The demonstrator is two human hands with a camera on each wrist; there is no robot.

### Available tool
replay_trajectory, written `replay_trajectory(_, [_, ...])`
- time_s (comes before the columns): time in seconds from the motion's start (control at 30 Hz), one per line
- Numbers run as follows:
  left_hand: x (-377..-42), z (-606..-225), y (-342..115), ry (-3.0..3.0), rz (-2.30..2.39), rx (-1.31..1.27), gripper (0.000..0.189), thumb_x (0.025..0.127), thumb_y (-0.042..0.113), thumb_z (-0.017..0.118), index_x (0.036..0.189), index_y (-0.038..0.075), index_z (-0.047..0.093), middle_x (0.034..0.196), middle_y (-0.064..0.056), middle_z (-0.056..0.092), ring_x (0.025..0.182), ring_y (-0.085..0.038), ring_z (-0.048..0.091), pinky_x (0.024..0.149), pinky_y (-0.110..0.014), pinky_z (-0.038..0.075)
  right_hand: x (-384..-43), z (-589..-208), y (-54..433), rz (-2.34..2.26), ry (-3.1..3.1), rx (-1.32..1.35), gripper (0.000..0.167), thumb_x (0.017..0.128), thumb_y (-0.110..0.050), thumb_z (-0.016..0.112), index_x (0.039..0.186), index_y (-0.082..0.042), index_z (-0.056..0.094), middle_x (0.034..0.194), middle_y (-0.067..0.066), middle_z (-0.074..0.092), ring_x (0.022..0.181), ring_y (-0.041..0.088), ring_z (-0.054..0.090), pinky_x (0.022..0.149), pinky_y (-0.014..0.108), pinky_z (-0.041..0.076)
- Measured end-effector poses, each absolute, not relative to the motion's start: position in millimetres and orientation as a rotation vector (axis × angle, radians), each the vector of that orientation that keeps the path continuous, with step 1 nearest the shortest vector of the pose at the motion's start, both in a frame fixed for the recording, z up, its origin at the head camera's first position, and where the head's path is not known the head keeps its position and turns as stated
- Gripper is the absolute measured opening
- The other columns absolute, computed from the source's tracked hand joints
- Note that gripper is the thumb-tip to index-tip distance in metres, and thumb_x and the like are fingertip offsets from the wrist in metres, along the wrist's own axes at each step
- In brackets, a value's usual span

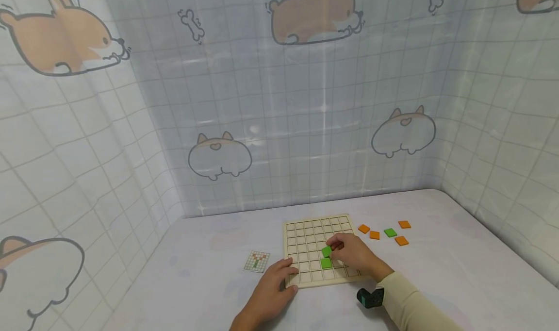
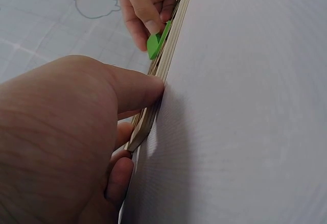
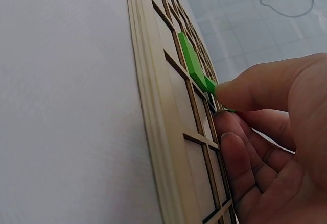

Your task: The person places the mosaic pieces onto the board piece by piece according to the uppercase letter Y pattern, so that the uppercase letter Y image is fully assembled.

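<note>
A wooden grid board (image 1: pixel 305 248) with raised square cells lies flat on the table. At its near left corner, my left hand (image 1: pixel 273 285) holds the board, thumb on the front edge and fingers along the left side. My right hand (image 1: pixel 351 253) is over the board's right part and pinches a green square tile (image 1: pixel 326 251) between thumb and fingers. That tile is tilted in the grip, and the fingers partly cover it in the right wrist view. Just nearer to me, a second green tile (image 1: pixel 326 263) sits in a cell, its upper edge beside the held one.
Left of the board lies a small pattern card (image 1: pixel 256 261) with coloured squares on a grid. Several orange tiles (image 1: pixel 402 240) and one loose green tile (image 1: pixel 390 232) are scattered to the board's right. A printed curtain (image 1: pixel 279 127) surrounds the table's back and sides.
</note>
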State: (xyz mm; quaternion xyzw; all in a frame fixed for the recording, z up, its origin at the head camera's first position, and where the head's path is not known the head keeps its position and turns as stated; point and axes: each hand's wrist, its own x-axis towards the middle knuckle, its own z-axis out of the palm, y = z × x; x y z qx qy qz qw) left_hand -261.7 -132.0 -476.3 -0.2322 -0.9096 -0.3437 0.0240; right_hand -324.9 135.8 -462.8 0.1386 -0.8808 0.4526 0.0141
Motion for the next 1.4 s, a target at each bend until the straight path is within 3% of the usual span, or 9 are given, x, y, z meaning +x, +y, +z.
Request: replay_trajectory(1.4, [-259.9,-473.7,-131.1,-2.796,-1.077,-0.73,0.034,0.091,0.023,0.069,0.123,0.012,0.069,0.147,-0.01,0.05,0.14,-0.036,0.04,0.113,-0.06,0.03,-322.9,-462.6,134.9,1.4,-2.754,0.418,0.024,0.084,-0.006,0.075,0.108,-0.007,0.072,0.092,-0.002,0.064,0.084,0.015,0.056,0.077,0.033,0.051])
